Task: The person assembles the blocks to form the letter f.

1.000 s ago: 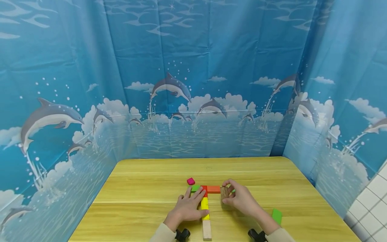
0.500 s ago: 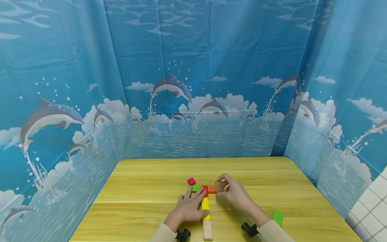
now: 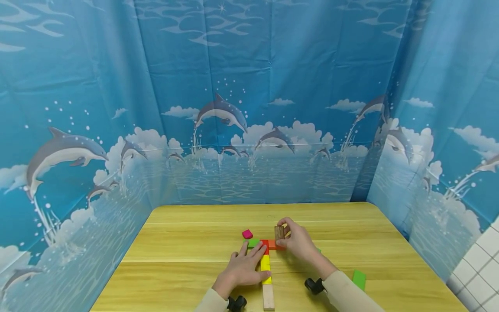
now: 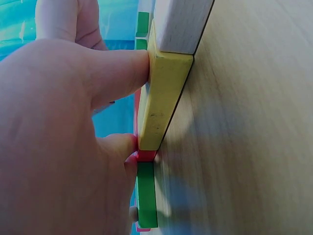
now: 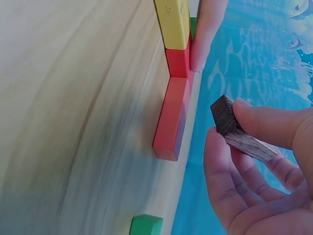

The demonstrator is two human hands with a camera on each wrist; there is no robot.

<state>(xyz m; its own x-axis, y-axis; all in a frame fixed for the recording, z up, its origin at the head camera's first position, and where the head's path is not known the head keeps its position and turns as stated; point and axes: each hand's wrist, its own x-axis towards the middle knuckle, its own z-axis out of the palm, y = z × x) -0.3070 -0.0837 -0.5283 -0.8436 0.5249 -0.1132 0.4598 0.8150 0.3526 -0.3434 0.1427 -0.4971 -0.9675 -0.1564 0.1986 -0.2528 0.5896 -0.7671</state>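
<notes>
My right hand [image 3: 302,245] pinches a dark brown wooden block [image 5: 244,136] between thumb and fingers, held up off the table. It hovers by the far side of an orange-red block [image 5: 168,122]. The left hand [image 3: 243,267] lies with spread fingers over a T-shaped row of blocks. Its fingertips touch the green block [image 3: 253,243] and the red block [image 5: 177,62], and its thumb presses the yellow block [image 4: 168,93]. Nearest the person, a pale wooden block [image 3: 268,297] continues the stem, end to end with the yellow one.
A small pink block [image 3: 247,234] lies behind the green one. Another green block [image 5: 145,225] is mostly hidden behind the right hand in the head view. Beside the right sleeve lies a green block [image 3: 359,279]. Dolphin-printed curtains surround the wooden table [image 3: 175,247].
The right hand has shifted left and farther from the person, carrying the brown block from the orange-red block's right end to beyond it. The left hand has stayed in place.
</notes>
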